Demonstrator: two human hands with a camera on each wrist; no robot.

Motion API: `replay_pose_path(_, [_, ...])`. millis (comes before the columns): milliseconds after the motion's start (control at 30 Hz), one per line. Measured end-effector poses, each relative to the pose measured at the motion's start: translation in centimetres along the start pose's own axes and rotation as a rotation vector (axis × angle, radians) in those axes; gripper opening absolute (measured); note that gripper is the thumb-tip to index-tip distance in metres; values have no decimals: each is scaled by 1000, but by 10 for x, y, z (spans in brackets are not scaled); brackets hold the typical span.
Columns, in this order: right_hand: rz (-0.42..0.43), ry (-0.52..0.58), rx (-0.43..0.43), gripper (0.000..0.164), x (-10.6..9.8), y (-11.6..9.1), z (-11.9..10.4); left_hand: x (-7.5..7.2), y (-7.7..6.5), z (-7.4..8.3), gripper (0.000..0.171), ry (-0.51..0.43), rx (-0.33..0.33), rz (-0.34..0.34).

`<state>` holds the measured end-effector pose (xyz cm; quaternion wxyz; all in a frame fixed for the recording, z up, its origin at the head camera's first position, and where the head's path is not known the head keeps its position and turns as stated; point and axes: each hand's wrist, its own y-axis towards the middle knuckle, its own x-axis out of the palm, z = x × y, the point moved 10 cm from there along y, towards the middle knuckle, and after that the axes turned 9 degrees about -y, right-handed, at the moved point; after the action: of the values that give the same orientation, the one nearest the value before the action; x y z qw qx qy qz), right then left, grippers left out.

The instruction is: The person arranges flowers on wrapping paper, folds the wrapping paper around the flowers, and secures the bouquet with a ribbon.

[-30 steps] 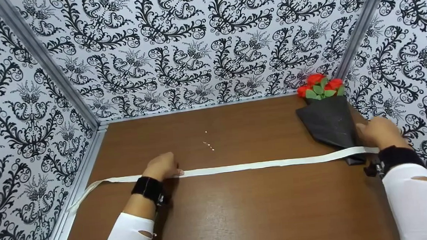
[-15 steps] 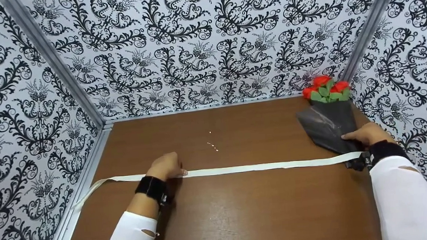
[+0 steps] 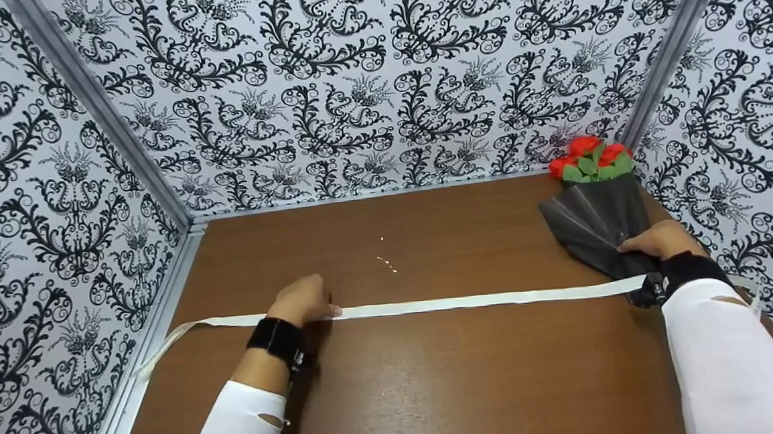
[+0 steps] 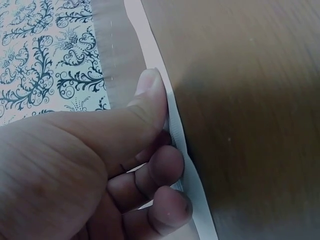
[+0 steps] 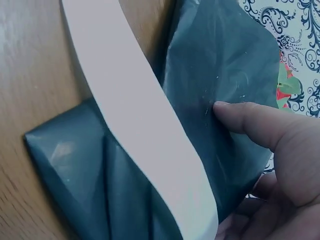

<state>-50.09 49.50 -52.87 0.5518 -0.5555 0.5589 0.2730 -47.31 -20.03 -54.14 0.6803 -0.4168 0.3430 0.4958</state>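
Observation:
A long white ribbon (image 3: 472, 301) stretches across the brown table. My left hand (image 3: 303, 301) pinches it left of the middle; in the left wrist view the thumb (image 4: 150, 92) lies along the ribbon with the fingers curled at it. At the right lies a bouquet of red roses (image 3: 583, 148) in black wrapping (image 3: 595, 221). My right hand (image 3: 663, 240) grips the wrapping near its lower part, thumb on top and fingers beneath. In the right wrist view the ribbon (image 5: 135, 105) passes over the wrapping's narrow end, and the roses show only at the edge.
Patterned black-and-white walls (image 3: 366, 97) enclose the table (image 3: 437, 381) at the back and sides. Tiny white scraps (image 3: 387, 264) lie behind the ribbon. The ribbon's left end hangs by the metal edge (image 3: 126, 400) of the left side.
My right hand has moved left from beside the bouquet onto its black wrapping and now grips it. My left hand keeps its pinch on the ribbon.

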Motion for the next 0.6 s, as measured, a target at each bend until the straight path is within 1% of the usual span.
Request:
replay_pose_path(67, [13,29,1,98,-1,3,2,0,0,0,50,3,0,2])
replay_pose_path(133, [20,81,5,96,-1,5,5,0,1,0,49,6,-2,3])
replay_pose_path(233, [2,154,13,95,1,6,8,0,1,1,47,14,-2,7])
replay_pose_path(467, [-124,304,11,82,12,7,5,1,1,0,47,13,1,17])
replay_pose_path(600, [-183,327,0,89,20,7,5,0,0,2,44,12,14,26])
